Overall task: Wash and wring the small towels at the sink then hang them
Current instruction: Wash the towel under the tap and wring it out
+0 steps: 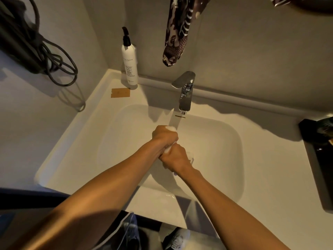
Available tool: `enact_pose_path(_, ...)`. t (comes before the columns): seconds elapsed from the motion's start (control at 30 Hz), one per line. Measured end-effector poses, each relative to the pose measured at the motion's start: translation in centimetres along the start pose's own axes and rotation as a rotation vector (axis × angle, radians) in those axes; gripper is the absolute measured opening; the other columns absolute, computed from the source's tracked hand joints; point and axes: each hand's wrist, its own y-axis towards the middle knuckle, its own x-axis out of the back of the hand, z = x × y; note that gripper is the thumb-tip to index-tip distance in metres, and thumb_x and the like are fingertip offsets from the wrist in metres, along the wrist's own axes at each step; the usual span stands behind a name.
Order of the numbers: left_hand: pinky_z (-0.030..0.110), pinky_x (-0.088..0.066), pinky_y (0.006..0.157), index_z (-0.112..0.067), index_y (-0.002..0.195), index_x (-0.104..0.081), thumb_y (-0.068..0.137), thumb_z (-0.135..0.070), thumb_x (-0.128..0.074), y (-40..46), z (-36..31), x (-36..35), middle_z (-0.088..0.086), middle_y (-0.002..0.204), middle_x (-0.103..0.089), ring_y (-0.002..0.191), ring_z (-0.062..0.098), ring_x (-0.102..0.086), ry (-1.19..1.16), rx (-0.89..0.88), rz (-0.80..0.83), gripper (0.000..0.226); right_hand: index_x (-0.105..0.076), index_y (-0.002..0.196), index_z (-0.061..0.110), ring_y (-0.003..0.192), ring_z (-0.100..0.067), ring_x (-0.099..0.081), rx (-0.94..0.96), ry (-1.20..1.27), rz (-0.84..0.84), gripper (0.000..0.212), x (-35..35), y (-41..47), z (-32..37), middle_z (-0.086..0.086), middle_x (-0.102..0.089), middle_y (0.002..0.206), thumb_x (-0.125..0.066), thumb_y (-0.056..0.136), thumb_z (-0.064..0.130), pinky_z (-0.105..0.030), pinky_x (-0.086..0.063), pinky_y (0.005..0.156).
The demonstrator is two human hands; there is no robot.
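Note:
Both my hands are over the white sink (111, 141), fists closed on one small white towel (168, 149) that shows only in slivers between and beside them. My left hand (164, 135) grips the far end, just below the chrome faucet (185, 91). My right hand (175, 156) grips the near end, touching the left. The rest of the towel is hidden inside the fists. A brown patterned cloth (177, 33) hangs on the wall above the faucet.
A white pump bottle (129, 64) stands at the sink's back left corner, with a tan card (120, 92) lying beside it. Dark cables (36, 51) hang on the left wall. A black tray (322, 159) sits on the counter at the right.

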Motion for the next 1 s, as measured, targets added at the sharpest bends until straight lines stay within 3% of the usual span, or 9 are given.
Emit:
enact_pose_path(0.07, 0.020, -0.045, 0.057, -0.019, 0.058, -0.056, 0.068, -0.003, -0.059, 0.1, 0.7, -0.2, 0.001, 0.067, -0.061, 0.071, 0.024, -0.061, -0.038, 0.039, -0.051, 0.019, -0.064, 0.081, 0.010, 0.067, -0.027, -0.067, 0.022, -0.043, -0.017, 0.010, -0.6, -0.2, -0.3, -0.014, -0.071, 0.078, -0.057, 0.086, 0.013, -0.028, -0.054, 0.054)
enact_pose_path(0.17, 0.019, -0.043, 0.053, -0.019, 0.055, -0.057, 0.071, -0.004, -0.059, 0.3, 2.3, -0.2, 0.003, 0.067, -0.065, 0.060, 0.018, -0.059, -0.111, 0.088, -0.121, 0.022, -0.065, 0.106, 0.004, 0.089, -0.032, -0.069, 0.083, -0.130, -0.020, 0.023, -1.5, -0.6, -0.9, -0.017, -0.072, 0.101, -0.057, 0.086, 0.012, -0.037, -0.056, 0.074)
enact_pose_path(0.33, 0.037, -0.059, 0.082, -0.020, 0.069, -0.066, 0.069, -0.015, -0.073, 0.2, 4.1, 0.0, 0.011, 0.096, -0.076, 0.088, 0.030, -0.070, -0.245, 0.103, -0.012, 0.009, -0.062, 0.113, 0.005, 0.098, -0.033, -0.067, 0.089, -0.254, 0.055, 0.029, -1.2, -1.0, -1.3, -0.018, -0.070, 0.110, -0.057, 0.085, 0.007, -0.037, -0.054, 0.080)
enact_pose_path(0.47, 0.045, -0.058, 0.088, -0.012, 0.093, -0.073, 0.055, -0.058, -0.085, -0.8, 3.3, 1.1, 0.012, 0.095, -0.077, 0.088, 0.028, -0.073, -0.535, 0.188, 0.258, 0.061, -0.056, 0.116, 0.015, 0.080, -0.024, -0.065, 0.041, -0.273, 0.111, 0.041, 1.2, -1.7, -0.4, -0.010, -0.071, 0.104, -0.070, 0.078, 0.015, -0.026, -0.046, 0.061)
enact_pose_path(0.57, 0.042, -0.059, 0.083, -0.006, 0.109, -0.066, 0.078, -0.039, -0.075, -1.1, 2.1, 1.6, 0.012, 0.096, -0.079, 0.084, 0.027, -0.076, -0.590, 0.123, 0.293, 0.046, -0.053, 0.115, 0.025, 0.064, -0.010, -0.068, 0.021, 0.253, 0.272, 0.060, 3.5, -3.3, -1.0, -0.002, -0.072, 0.092, -0.083, 0.067, 0.043, -0.022, -0.047, 0.045)
enact_pose_path(0.7, 0.044, -0.060, 0.068, 0.002, 0.098, -0.057, 0.084, -0.010, -0.060, -1.4, 0.9, 2.6, 0.020, 0.074, -0.076, 0.069, 0.033, -0.075, -0.725, 0.024, 0.256, 0.019, -0.074, 0.115, 0.014, 0.098, -0.030, -0.071, -0.352, 1.412, 0.428, 0.072, 4.4, -4.4, -2.7, -0.014, -0.074, 0.114, -0.069, 0.069, 0.069, -0.043, -0.058, 0.077)
enact_pose_path(0.83, 0.032, -0.059, 0.061, -0.008, 0.076, -0.064, 0.089, -0.017, -0.064, -2.5, 0.5, 1.8, 0.015, 0.069, -0.074, 0.071, 0.029, -0.075, -0.602, -0.134, 0.316, 0.016, -0.070, 0.116, 0.006, 0.097, -0.043, -0.067, -0.466, 1.649, 0.644, 0.094, 1.9, -4.3, -2.1, -0.021, -0.070, 0.105, -0.064, 0.062, 0.083, -0.057, -0.053, 0.088)
enact_pose_path(0.9, 0.034, -0.059, 0.069, -0.011, 0.070, -0.062, 0.090, -0.021, -0.064, -2.8, 0.1, 2.0, 0.015, 0.074, -0.076, 0.083, 0.031, -0.075, -0.473, -0.210, 0.417, 0.023, -0.074, 0.106, 0.004, 0.087, -0.038, -0.072, -0.362, 1.744, 0.709, 0.085, 1.7, -4.5, -1.6, -0.021, -0.072, 0.096, -0.082, 0.053, 0.070, -0.047, -0.060, 0.071)
enact_pose_path(1.0, 0.056, -0.052, 0.091, -0.009, 0.077, -0.060, 0.090, -0.024, -0.066, -2.9, -1.3, 3.4, 0.015, 0.079, -0.074, 0.100, 0.040, -0.071, -0.328, -0.292, 0.593, 0.021, -0.054, 0.122, 0.000, 0.059, -0.028, -0.069, -0.237, 1.882, 0.881, 0.074, 2.6, -4.5, -1.3, -0.027, -0.071, 0.093, -0.093, 0.061, 0.017, -0.026, -0.054, 0.037)
